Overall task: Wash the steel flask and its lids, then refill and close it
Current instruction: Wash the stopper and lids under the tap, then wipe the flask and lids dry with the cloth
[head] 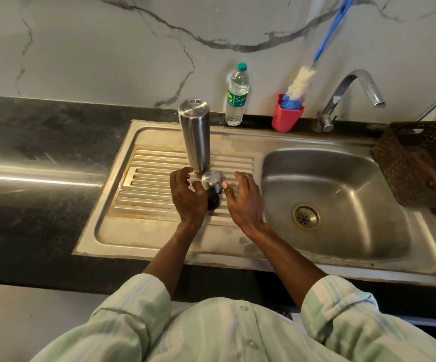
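On the left, a dark surface (28, 142) runs below a veined marble wall and meets the ribbed drainboard (154, 184) of a steel sink unit. The steel flask (194, 134) stands on the ribs near the drainboard's back edge; its upper end is closed by a flat steel face, and the frame does not show whether this is the base or a fitted lid. Just in front of the flask, a steel lid (211, 178) lies on the ribs, with a black lid (213, 198) touching its near side. The left hand (187, 197) sits at the left of both lids, fingers loosely curled, gripping nothing; whether it touches the lids cannot be told. The right hand (243, 202) sits at their right, fingers spread and released, thumb tip beside the steel lid. Behind the drainboard stands a capped water bottle (236, 96). Further right, a red holder (287, 117) contains a bottle brush (299, 83) with a blue handle. A tap (352, 95) overhangs the basin (326, 194). A brown basket (418, 163) occupies the far right.
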Motion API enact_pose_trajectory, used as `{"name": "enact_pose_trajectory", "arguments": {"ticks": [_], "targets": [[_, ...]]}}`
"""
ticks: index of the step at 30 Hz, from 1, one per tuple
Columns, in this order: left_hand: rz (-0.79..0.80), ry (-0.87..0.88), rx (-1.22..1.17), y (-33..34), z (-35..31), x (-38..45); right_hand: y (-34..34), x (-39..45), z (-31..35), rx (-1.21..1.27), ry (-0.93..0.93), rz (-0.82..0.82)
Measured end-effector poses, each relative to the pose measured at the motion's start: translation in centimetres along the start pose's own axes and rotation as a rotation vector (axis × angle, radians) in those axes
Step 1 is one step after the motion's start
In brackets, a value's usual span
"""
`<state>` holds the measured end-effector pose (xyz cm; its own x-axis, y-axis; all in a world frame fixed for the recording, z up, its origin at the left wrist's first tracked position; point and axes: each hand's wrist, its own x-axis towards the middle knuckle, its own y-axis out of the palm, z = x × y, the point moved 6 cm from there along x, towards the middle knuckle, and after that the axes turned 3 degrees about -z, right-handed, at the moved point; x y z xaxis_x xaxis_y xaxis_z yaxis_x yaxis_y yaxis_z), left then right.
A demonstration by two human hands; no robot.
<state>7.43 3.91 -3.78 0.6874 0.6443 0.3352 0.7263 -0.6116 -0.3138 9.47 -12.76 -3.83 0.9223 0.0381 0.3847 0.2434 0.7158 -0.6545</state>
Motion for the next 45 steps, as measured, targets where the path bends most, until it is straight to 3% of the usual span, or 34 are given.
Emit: {"name": "enact_pose_trajectory", "arguments": {"ticks": [7, 14, 18, 21, 25, 30, 33, 38, 45], "targets": [[0.105, 0.178, -0.054, 4.2, -6.0, -2.7, -2.9, 1.6, -2.7, -0.011, 0.018, -0.036], [0.295, 0.081, -0.067, 12.2, -9.4, -7.6, -10.8, 2.0, -9.9, -0.057, 0.181, -0.114], [0.433, 0.184, 0.135, 18.0, -11.8, -12.3, -16.6, 2.6, -14.8, -0.086, 0.242, -0.094], [0.547, 0.152, 0.107, 22.3, -13.9, -16.1, -21.3, 3.2, -19.0, -0.101, 0.302, -0.083], [0.686, 0.1, -0.018, 28.7, -16.7, -20.3, -28.4, 4.5, -23.8, -0.026, 0.334, -0.23], [0.722, 0.137, -0.103, 34.5, -21.9, -22.9, -36.5, 7.2, -29.3, -0.054, 0.366, -0.381], [0.718, 0.202, -0.094, 37.4, -24.9, -22.9, -38.9, 9.2, -33.1, -0.097, 0.477, -0.286], [0.716, 0.277, -0.017, 41.4, -27.1, -22.7, -38.0, 11.6, -36.1, -0.259, 0.563, 0.099], [0.669, 0.155, -0.028, 42.3, -25.2, -22.9, -35.4, 12.4, -38.1, -0.437, 0.581, 0.219]]}}
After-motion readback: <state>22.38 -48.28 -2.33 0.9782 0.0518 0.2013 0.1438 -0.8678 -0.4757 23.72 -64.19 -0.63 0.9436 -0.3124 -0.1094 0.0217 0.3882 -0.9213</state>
